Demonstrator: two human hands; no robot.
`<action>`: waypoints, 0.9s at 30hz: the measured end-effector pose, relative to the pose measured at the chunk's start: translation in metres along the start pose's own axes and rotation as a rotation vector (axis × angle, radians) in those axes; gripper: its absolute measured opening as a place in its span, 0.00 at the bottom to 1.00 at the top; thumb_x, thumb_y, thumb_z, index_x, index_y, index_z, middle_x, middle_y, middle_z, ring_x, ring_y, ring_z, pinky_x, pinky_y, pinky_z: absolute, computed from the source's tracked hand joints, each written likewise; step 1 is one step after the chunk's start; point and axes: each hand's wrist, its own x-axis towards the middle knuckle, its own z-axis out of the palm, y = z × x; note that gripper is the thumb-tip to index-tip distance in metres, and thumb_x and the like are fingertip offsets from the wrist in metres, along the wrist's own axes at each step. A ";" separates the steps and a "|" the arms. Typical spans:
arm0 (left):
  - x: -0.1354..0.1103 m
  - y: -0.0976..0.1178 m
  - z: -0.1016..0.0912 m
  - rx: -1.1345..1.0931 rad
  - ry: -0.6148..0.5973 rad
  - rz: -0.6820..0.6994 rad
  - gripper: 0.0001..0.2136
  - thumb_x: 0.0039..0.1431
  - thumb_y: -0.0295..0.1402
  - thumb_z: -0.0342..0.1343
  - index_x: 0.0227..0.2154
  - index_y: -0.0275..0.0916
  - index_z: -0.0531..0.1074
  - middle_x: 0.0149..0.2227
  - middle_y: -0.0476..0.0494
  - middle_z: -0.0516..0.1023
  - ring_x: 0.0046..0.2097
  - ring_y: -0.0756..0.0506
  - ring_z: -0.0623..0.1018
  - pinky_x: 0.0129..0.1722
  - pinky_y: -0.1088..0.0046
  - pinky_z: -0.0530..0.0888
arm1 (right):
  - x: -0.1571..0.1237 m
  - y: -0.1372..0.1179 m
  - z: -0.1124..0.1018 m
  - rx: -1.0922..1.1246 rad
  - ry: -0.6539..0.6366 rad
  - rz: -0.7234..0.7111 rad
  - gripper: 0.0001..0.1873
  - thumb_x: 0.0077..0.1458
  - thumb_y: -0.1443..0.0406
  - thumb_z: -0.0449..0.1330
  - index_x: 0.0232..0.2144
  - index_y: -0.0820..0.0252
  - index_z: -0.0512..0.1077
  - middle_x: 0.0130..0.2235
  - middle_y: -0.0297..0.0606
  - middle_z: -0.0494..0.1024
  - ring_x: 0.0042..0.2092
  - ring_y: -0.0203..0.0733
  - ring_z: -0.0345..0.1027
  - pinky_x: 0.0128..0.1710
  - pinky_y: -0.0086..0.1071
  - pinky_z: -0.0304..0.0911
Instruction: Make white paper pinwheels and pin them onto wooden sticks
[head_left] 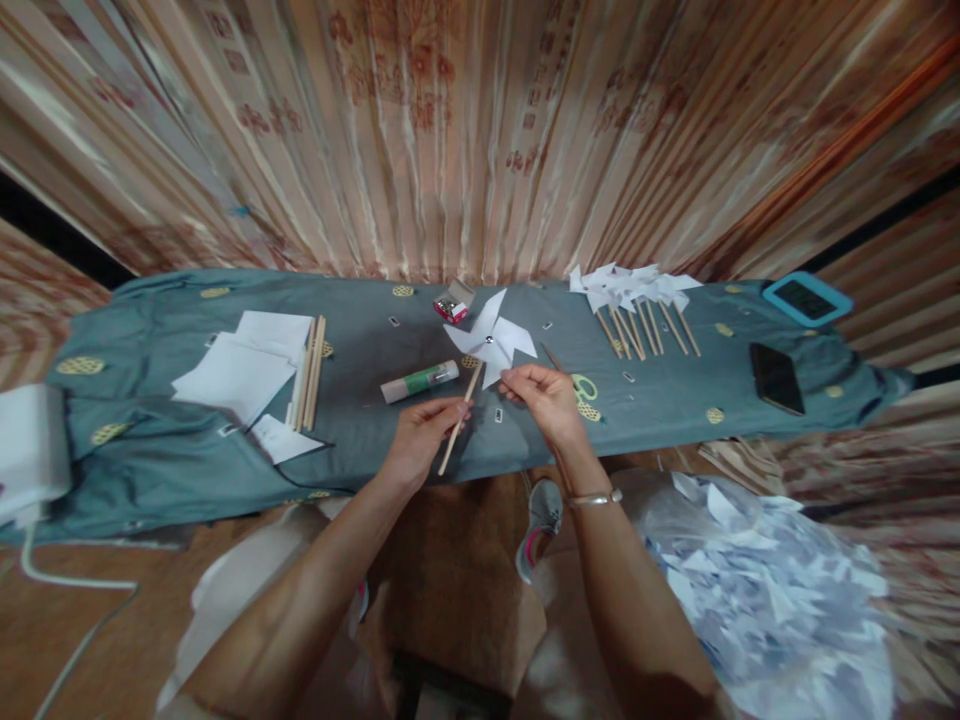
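Observation:
A white paper pinwheel (pixel 491 338) sits on top of a thin wooden stick (pixel 459 425) above the grey-green cloth. My left hand (pixel 420 437) is closed round the stick's lower part. My right hand (pixel 546 398) pinches the lower right blade of the pinwheel with fingertips. A glue stick (pixel 418 381) lies on the cloth just left of the stick. A small red and white box (pixel 453 302), open, lies behind the pinwheel. Green-handled scissors (pixel 583 390) lie partly hidden behind my right hand.
Finished pinwheels on sticks (pixel 637 300) lie at the back right. White paper sheets (pixel 240 370) and spare sticks (pixel 311 370) lie at left. A black phone (pixel 777 378) and a blue-framed tablet (pixel 807 298) lie at right. A plastic bag of paper scraps (pixel 765 590) sits below the table edge.

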 end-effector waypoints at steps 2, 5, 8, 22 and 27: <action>0.000 0.000 0.000 -0.003 -0.002 -0.003 0.20 0.26 0.44 0.74 0.24 0.36 0.81 0.24 0.46 0.79 0.27 0.52 0.71 0.29 0.77 0.66 | 0.000 0.001 0.001 0.000 -0.006 0.000 0.13 0.37 0.55 0.70 0.18 0.58 0.76 0.20 0.32 0.77 0.23 0.31 0.64 0.27 0.27 0.59; 0.000 0.000 0.001 0.001 -0.005 -0.008 0.21 0.26 0.44 0.74 0.24 0.36 0.82 0.24 0.46 0.78 0.26 0.52 0.71 0.29 0.77 0.66 | 0.000 0.002 0.003 -0.006 -0.021 -0.003 0.14 0.36 0.54 0.70 0.17 0.58 0.76 0.20 0.32 0.77 0.23 0.31 0.64 0.27 0.27 0.59; 0.000 -0.001 0.001 0.003 -0.002 -0.008 0.21 0.25 0.45 0.74 0.24 0.36 0.82 0.23 0.47 0.78 0.26 0.53 0.70 0.28 0.77 0.66 | -0.001 0.004 0.004 -0.012 -0.031 -0.009 0.14 0.37 0.54 0.70 0.18 0.58 0.76 0.20 0.32 0.77 0.23 0.31 0.64 0.27 0.27 0.58; 0.004 0.000 -0.002 -0.015 -0.001 -0.002 0.21 0.26 0.44 0.75 0.25 0.36 0.82 0.26 0.45 0.80 0.28 0.52 0.72 0.30 0.77 0.68 | 0.000 -0.006 -0.005 -0.025 0.027 -0.054 0.20 0.37 0.49 0.70 0.16 0.59 0.75 0.19 0.33 0.76 0.21 0.31 0.62 0.25 0.28 0.59; 0.002 0.000 -0.003 -0.015 -0.011 -0.021 0.21 0.25 0.44 0.75 0.25 0.36 0.82 0.27 0.44 0.80 0.29 0.51 0.73 0.31 0.76 0.70 | 0.007 -0.010 -0.024 0.084 0.348 -0.169 0.19 0.36 0.51 0.71 0.19 0.59 0.74 0.22 0.31 0.77 0.23 0.30 0.63 0.27 0.27 0.60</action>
